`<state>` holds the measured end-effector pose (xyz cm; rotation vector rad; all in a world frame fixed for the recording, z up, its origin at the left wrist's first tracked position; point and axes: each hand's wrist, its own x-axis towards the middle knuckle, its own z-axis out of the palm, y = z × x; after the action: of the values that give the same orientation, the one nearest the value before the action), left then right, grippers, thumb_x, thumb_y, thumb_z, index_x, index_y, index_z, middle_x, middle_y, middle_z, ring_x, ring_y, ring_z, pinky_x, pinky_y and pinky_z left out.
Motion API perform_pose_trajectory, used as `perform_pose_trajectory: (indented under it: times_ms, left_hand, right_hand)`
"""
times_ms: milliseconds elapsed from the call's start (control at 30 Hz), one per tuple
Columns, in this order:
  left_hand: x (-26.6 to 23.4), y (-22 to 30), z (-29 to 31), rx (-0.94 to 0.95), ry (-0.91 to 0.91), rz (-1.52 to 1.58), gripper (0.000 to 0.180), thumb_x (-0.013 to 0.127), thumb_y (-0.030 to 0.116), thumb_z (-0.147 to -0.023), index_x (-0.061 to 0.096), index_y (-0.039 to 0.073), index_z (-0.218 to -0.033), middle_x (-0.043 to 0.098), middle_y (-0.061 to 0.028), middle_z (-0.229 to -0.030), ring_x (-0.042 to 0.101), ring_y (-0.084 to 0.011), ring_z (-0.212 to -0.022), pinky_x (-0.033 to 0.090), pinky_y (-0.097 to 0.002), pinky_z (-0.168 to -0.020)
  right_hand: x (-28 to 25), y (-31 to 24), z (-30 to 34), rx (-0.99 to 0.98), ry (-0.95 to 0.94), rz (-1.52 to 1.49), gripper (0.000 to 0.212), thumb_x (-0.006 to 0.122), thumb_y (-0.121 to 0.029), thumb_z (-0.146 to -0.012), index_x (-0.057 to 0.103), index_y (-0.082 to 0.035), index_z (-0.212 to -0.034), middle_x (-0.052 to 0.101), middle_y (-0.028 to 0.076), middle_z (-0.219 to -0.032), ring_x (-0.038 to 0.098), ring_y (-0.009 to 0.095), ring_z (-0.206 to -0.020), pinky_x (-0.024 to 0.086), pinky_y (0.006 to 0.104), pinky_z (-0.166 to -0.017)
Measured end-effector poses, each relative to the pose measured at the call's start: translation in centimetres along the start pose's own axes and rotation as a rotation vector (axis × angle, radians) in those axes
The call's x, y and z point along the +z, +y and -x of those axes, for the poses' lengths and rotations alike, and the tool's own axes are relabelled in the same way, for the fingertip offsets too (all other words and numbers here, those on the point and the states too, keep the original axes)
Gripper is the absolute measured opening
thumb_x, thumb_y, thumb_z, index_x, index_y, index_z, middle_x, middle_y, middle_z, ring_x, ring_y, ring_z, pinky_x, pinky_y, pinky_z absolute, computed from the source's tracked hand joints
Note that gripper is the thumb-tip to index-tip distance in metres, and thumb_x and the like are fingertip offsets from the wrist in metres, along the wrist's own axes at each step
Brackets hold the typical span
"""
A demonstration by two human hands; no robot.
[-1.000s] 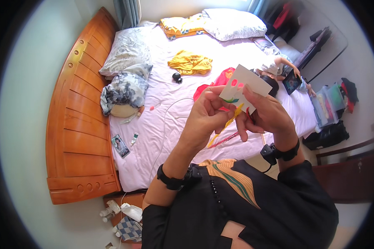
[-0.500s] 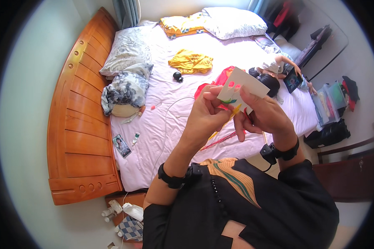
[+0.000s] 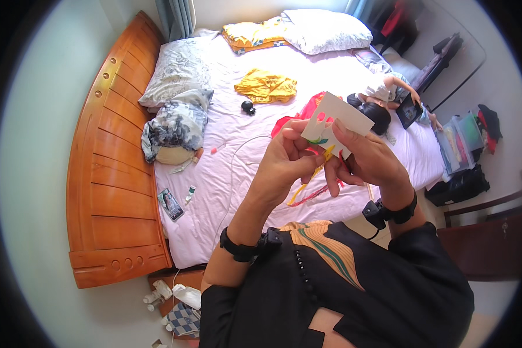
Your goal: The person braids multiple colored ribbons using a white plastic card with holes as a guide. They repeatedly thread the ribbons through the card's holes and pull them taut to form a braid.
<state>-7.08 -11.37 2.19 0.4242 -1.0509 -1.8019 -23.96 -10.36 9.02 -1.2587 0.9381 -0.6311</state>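
Observation:
A small white card (image 3: pixel 352 116) with several holes along one side is held up in front of me over the bed. My right hand (image 3: pixel 372 159) grips its right side, thumb on the face and fingers bent behind and below. At the card's left edge, my left hand (image 3: pixel 285 159) is closed, thumb and fingertips pinching a yellow cord (image 3: pixel 315 172). A green cord (image 3: pixel 319 141) lies across the card's lower left. Below the hands hangs a red cord (image 3: pixel 314 194). Part of the card's lower edge and the cords' paths are hidden by my fingers.
On the pink-sheeted bed (image 3: pixel 203 243) lie a yellow garment (image 3: pixel 265 86), red cloth (image 3: pixel 296 113), a black round object (image 3: pixel 247 107), a phone (image 3: pixel 170 205) and a small tube (image 3: pixel 189 194). A person (image 3: pixel 383 95) lies at the right with a tablet (image 3: pixel 410 111). A wooden headboard (image 3: pixel 113 168) stands left.
The yellow cord shows more plainly below the card, and the hanging cord ends have shifted slightly right. Both hands and the card are almost in the same place.

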Motion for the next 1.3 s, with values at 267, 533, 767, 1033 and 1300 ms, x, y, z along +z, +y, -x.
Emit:
perform_pose_trajectory:
  times_ms: [267, 533, 767, 1033, 1300]
  left_hand:
    - [-0.5, -0.8, -0.2, 0.026, 0.010, -0.059, 0.047, 0.057, -0.007, -0.075, 0.045, 0.004, -0.119, 0.058, -0.0061, -0.098, 0.057, -0.0104, -0.081, 0.047, -0.0237, -0.072]
    - [-1.0, -2.2, -0.6, 0.088, 0.060, -0.177, 0.045, 0.054, -0.009, -0.073, 0.045, 0.000, -0.116, 0.057, -0.0074, -0.099, 0.057, -0.0137, -0.092, 0.046, -0.0277, -0.085]
    - [-2.1, -2.9, -0.8, 0.046, 0.111, -0.158, 0.030, 0.049, -0.007, -0.072, 0.049, 0.001, -0.101, 0.052, -0.0032, -0.085, 0.052, -0.0078, -0.065, 0.044, -0.0207, -0.060]
    - [-6.0, -7.1, -0.7, 0.031, 0.224, -0.508, 0.013, 0.054, -0.004, -0.075, 0.057, 0.001, -0.087, 0.053, 0.0022, -0.074, 0.048, -0.0012, -0.059, 0.036, -0.0166, -0.050]
    - [-12.8, -9.6, 2.4, -0.172, 0.293, -0.506, 0.015, 0.057, 0.014, -0.089, 0.062, 0.001, -0.093, 0.058, 0.0000, -0.070, 0.044, -0.0017, -0.053, 0.034, -0.0183, -0.047]
  right_hand:
    - [-0.2, -0.4, 0.1, 0.039, -0.042, 0.011, 0.053, 0.031, -0.048, -0.098, 0.050, -0.003, -0.120, 0.058, 0.012, -0.061, 0.041, 0.009, -0.036, 0.028, 0.0187, -0.035]
    - [-0.6, 0.5, 0.1, 0.011, -0.017, -0.062, 0.054, 0.031, -0.048, -0.098, 0.048, -0.003, -0.122, 0.057, 0.012, -0.058, 0.040, 0.009, -0.035, 0.025, 0.0191, -0.033]
    - [-0.7, -0.3, 0.3, -0.055, -0.027, -0.117, 0.055, 0.027, -0.043, -0.099, 0.045, -0.001, -0.129, 0.062, 0.014, -0.070, 0.046, 0.010, -0.037, 0.026, 0.0173, -0.032]
    - [-0.4, -0.5, 0.5, -0.220, 0.026, -0.077, 0.054, 0.029, -0.038, -0.099, 0.044, 0.006, -0.128, 0.059, 0.016, -0.120, 0.053, 0.010, -0.042, 0.027, 0.0152, -0.031]
    - [-1.4, -1.5, 1.4, -0.328, 0.210, -0.086, 0.050, 0.031, -0.032, -0.099, 0.050, 0.011, -0.118, 0.063, 0.020, -0.109, 0.068, 0.018, -0.068, 0.026, 0.0154, -0.032]
